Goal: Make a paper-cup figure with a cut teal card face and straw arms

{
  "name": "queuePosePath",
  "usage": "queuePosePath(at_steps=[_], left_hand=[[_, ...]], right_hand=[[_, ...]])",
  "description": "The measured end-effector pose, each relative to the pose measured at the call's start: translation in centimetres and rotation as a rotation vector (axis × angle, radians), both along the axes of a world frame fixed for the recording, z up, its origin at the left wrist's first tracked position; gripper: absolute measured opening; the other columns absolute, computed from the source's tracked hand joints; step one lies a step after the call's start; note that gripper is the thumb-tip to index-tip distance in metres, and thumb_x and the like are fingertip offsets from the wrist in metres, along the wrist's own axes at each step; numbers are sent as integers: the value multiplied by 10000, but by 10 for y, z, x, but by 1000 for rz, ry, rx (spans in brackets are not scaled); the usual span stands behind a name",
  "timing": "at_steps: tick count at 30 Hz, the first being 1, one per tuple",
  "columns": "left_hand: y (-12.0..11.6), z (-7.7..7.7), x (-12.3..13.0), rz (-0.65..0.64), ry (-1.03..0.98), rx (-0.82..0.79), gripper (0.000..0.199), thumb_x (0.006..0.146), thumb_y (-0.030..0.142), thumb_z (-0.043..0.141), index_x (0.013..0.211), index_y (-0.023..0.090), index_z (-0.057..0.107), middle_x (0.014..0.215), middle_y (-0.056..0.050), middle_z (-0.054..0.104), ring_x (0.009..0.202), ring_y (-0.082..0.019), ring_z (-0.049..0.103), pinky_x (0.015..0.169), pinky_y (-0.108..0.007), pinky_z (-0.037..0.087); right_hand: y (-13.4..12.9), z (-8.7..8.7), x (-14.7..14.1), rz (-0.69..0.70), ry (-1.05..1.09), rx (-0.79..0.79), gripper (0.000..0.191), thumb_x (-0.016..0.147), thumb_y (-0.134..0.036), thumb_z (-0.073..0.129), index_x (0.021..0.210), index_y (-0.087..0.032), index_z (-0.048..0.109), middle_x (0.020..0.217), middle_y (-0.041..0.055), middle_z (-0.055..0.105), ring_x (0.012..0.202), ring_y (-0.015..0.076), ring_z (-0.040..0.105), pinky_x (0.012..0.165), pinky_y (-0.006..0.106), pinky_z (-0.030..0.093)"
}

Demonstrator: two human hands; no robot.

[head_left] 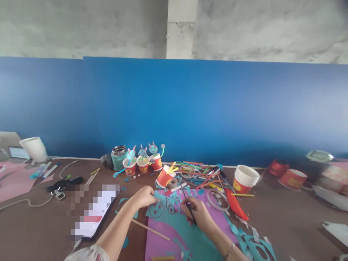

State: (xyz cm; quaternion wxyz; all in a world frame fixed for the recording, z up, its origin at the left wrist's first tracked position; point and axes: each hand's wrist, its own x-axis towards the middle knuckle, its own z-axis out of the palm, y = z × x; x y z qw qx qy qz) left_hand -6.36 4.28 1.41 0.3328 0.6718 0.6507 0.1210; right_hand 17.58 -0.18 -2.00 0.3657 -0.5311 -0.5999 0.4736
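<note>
My right hand [199, 215] is closed around black-handled scissors [194, 219], whose blades point up and away from me over the paper. My left hand [144, 197] is curled, with its fingertips pinching the upper left edge of a teal paper sheet [179, 219]. A round animal face and smaller round shapes are drawn in dark line on that sheet. Beneath it lies a purple sheet [157, 246], with a thin wooden stick [152, 230] across its left edge. Teal cut-out scraps [257, 246] lie to the right of my right forearm.
Three small paper cups with teal cat faces stand behind, the middle one [143, 165] beside a teal flask [119, 159]. A tipped cup [165, 176], coloured pipe cleaners [195, 177], a tape roll [217, 199] and stacked cups [244, 179] lie beyond my hands. A phone [98, 214] is at left.
</note>
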Motion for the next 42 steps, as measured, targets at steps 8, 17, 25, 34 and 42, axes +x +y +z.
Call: queuePosePath(at_steps=[8,17,25,34,42], left_hand=[[-19,-9,-3,10,-262,-34,270,629,377,651,512,174,517,432,64,417,467,-113,425,458,-219,260],[-36,-3,3,108,-531,-132,187,711,342,578,674,161,544,476,71,439,369,-51,352,380,-182,195],[-38,-2,5,109,-618,-210,237,700,379,593,759,150,571,517,28,560,361,-69,461,336,-170,194],[-37,-9,4,71,-682,-212,318,690,447,612,775,142,584,482,36,560,303,-55,405,320,-179,212],[-37,-10,1,49,-745,-254,375,669,498,625,788,145,583,484,26,575,336,-59,428,326,-167,220]], right_hand=[[-9,32,-1,64,204,-49,316,684,-433,689,760,-149,574,452,-44,560,383,81,484,377,170,331],[-69,42,-22,336,618,-785,321,832,-412,550,776,-115,658,623,47,669,537,111,606,479,166,402],[-73,23,-65,286,789,-870,453,799,-549,551,828,-105,638,653,92,689,559,146,635,529,199,428],[-67,22,-113,-33,976,-846,363,715,-513,680,712,-190,515,564,2,630,517,117,617,474,162,463],[-71,16,-110,-35,876,-764,364,692,-527,661,713,-186,535,569,3,649,524,139,636,417,162,427]])
